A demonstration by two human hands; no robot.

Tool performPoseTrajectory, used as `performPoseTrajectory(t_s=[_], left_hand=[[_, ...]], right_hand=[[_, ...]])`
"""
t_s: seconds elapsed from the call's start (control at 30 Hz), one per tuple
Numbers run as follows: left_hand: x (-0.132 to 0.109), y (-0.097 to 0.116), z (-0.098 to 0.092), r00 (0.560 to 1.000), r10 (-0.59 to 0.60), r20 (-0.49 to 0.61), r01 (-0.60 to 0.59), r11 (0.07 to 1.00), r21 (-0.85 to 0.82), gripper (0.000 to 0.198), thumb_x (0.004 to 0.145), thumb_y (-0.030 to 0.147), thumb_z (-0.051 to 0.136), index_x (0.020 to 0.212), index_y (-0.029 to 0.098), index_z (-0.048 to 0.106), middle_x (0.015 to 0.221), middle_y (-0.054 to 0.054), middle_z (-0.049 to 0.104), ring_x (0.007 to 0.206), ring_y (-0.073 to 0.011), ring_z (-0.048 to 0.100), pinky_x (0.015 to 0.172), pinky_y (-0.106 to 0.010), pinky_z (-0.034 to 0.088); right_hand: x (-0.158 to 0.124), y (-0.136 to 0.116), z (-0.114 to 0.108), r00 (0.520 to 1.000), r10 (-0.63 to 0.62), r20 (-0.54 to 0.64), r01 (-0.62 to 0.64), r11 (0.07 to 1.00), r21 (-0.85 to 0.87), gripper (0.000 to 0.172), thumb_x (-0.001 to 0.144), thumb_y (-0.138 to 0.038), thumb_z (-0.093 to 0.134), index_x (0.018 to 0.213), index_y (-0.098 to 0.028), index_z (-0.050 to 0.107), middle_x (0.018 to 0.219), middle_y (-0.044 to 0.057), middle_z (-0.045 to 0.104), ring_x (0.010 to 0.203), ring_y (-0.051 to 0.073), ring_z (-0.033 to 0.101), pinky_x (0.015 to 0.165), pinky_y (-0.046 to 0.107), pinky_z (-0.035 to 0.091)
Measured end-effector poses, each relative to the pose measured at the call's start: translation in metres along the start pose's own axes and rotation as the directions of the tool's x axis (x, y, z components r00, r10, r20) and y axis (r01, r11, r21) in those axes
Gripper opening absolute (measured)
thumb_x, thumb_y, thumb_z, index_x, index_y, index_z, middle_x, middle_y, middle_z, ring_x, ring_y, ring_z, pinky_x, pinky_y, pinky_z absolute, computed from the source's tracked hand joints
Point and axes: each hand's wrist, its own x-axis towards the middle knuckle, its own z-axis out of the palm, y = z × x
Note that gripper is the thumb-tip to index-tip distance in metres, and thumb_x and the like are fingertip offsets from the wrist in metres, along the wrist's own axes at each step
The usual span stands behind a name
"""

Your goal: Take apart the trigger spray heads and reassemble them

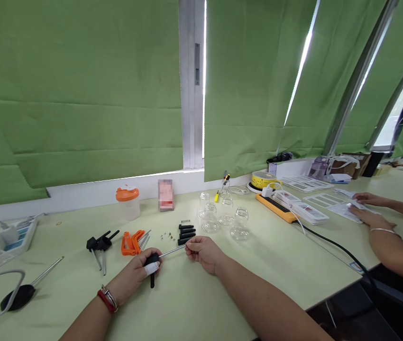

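Observation:
My left hand (139,272), with a white wrap on its thumb, is closed on a black plastic part (152,280). A thin metal rod (173,251) runs from this part to my right hand (203,253), whose fingertips pinch its far end. Just beyond the right fingers lie several black cylindrical pieces (186,234) and a small spring (185,221). Tiny metal pieces (168,236) are scattered beside them. Left of these are orange plastic parts (127,244), thin metal rods (145,240) and black parts with rods (99,242).
Several clear glass jars (240,225) stand right of centre. An orange-lidded cup (128,206) and a small box (166,195) stand near the wall. A black oval piece with a rod (18,297) lies lower left. A power strip (276,208) and a co-worker's hands (368,215) are at right.

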Motion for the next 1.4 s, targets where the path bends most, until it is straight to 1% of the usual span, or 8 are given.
performPoseTrajectory(t_s=[0.2, 0.4, 0.67, 0.9, 1.1, 1.27, 1.4], left_hand=[[0.0020, -0.0051, -0.0009, 1.000, -0.013, -0.002, 0.013, 0.999, -0.031, 0.026, 0.077, 0.033, 0.057, 0.100, 0.021, 0.053, 0.087, 0.000, 0.053, 0.077, -0.0145, 0.048, 0.073, -0.026, 0.040], [0.0011, -0.0054, -0.0013, 1.000, -0.010, -0.026, 0.010, 1.000, -0.002, 0.026, 0.075, 0.031, 0.058, 0.099, 0.021, 0.055, 0.086, 0.000, 0.054, 0.077, -0.0143, 0.047, 0.074, -0.026, 0.040], [0.0009, -0.0046, -0.0022, 1.000, -0.007, -0.009, 0.007, 1.000, -0.004, 0.027, 0.076, 0.032, 0.058, 0.100, 0.022, 0.055, 0.086, 0.001, 0.053, 0.077, -0.0144, 0.047, 0.074, -0.026, 0.040], [-0.0004, -0.0054, -0.0040, 1.000, -0.008, -0.006, 0.008, 1.000, 0.024, 0.027, 0.076, 0.032, 0.058, 0.100, 0.021, 0.054, 0.085, 0.000, 0.053, 0.078, -0.0149, 0.047, 0.074, -0.027, 0.039], [-0.0008, -0.0030, -0.0040, 1.000, -0.005, 0.008, 0.004, 1.000, 0.027, 0.025, 0.076, 0.031, 0.057, 0.099, 0.021, 0.055, 0.083, 0.001, 0.052, 0.077, -0.0146, 0.047, 0.074, -0.026, 0.040], [-0.0010, -0.0028, -0.0037, 1.000, -0.011, 0.012, 0.011, 1.000, 0.016, 0.025, 0.076, 0.032, 0.058, 0.098, 0.021, 0.054, 0.085, 0.000, 0.052, 0.077, -0.0142, 0.047, 0.074, -0.026, 0.040], [-0.0020, 0.0005, -0.0028, 1.000, -0.019, 0.020, 0.019, 1.000, 0.008, 0.026, 0.075, 0.034, 0.058, 0.097, 0.020, 0.054, 0.084, 0.000, 0.052, 0.076, -0.0145, 0.047, 0.075, -0.027, 0.040]], right_hand=[[0.0000, 0.0007, 0.0003, 1.000, -0.017, 0.003, 0.017, 1.000, -0.022, 0.033, 0.051, -0.032, 0.080, 0.066, -0.012, 0.059, 0.055, 0.001, 0.059, 0.051, 0.010, 0.052, 0.055, 0.027, 0.040], [-0.0017, 0.0014, -0.0010, 1.000, -0.001, 0.019, 0.002, 0.997, -0.082, 0.032, 0.051, -0.031, 0.079, 0.066, -0.013, 0.057, 0.056, 0.002, 0.060, 0.052, 0.012, 0.054, 0.056, 0.029, 0.042], [-0.0015, 0.0015, -0.0008, 1.000, -0.013, 0.014, 0.014, 0.994, -0.107, 0.033, 0.051, -0.030, 0.078, 0.067, -0.014, 0.054, 0.055, 0.001, 0.060, 0.052, 0.012, 0.055, 0.055, 0.029, 0.043], [-0.0023, 0.0021, -0.0008, 0.999, -0.021, 0.038, 0.026, 0.990, -0.141, 0.034, 0.053, -0.033, 0.078, 0.066, -0.014, 0.053, 0.056, 0.001, 0.060, 0.052, 0.012, 0.055, 0.055, 0.029, 0.043], [-0.0038, 0.0011, 0.0009, 1.000, -0.011, 0.029, 0.016, 0.987, -0.159, 0.034, 0.053, -0.034, 0.077, 0.064, -0.015, 0.052, 0.055, 0.001, 0.060, 0.051, 0.012, 0.055, 0.055, 0.029, 0.044], [-0.0035, 0.0019, 0.0027, 0.999, -0.011, 0.036, 0.017, 0.983, -0.184, 0.034, 0.056, -0.038, 0.075, 0.064, -0.015, 0.051, 0.056, 0.001, 0.060, 0.050, 0.012, 0.055, 0.055, 0.029, 0.044], [-0.0021, 0.0044, 0.0027, 0.999, -0.023, 0.044, 0.033, 0.972, -0.233, 0.035, 0.062, -0.043, 0.071, 0.064, -0.015, 0.051, 0.056, 0.001, 0.059, 0.049, 0.012, 0.055, 0.055, 0.029, 0.045]])
